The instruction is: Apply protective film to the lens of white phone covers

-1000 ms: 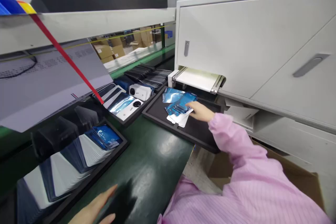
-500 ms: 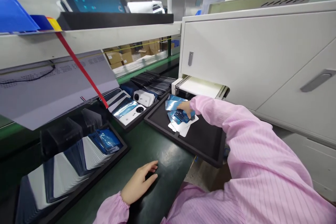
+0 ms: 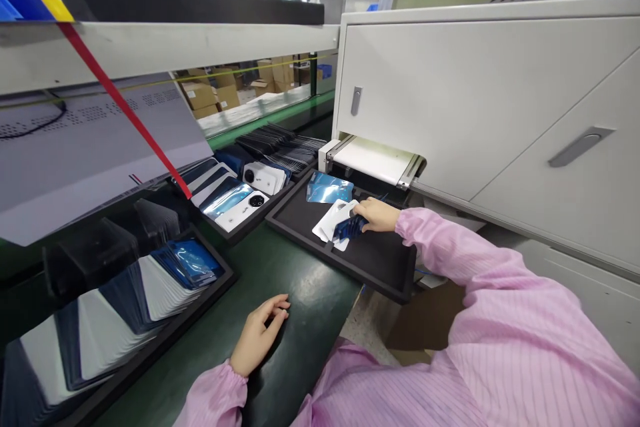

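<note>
My right hand is closed on a small stack of dark blue phone panels, tilted over a black tray. Beneath and beside the stack are white phone panels, fanned on the tray floor; whether the hand touches them too, I cannot tell. Shiny blue phone panels lie at the tray's far left corner. On the green tabletop rests my left hand, holding nothing, its fingers apart and loosely bent.
Left of me, a long black tray holds fanned rows of white and dark panels. Another tray bears phone panels with camera rings. A white conveyor comes out of a machine cabinet. A red strap hangs from the shelf.
My right hand has drawn back toward me and right with the dark blue panels, uncovering white panels. The shiny blue panels stay at the tray's corner. My view has shifted slightly.
</note>
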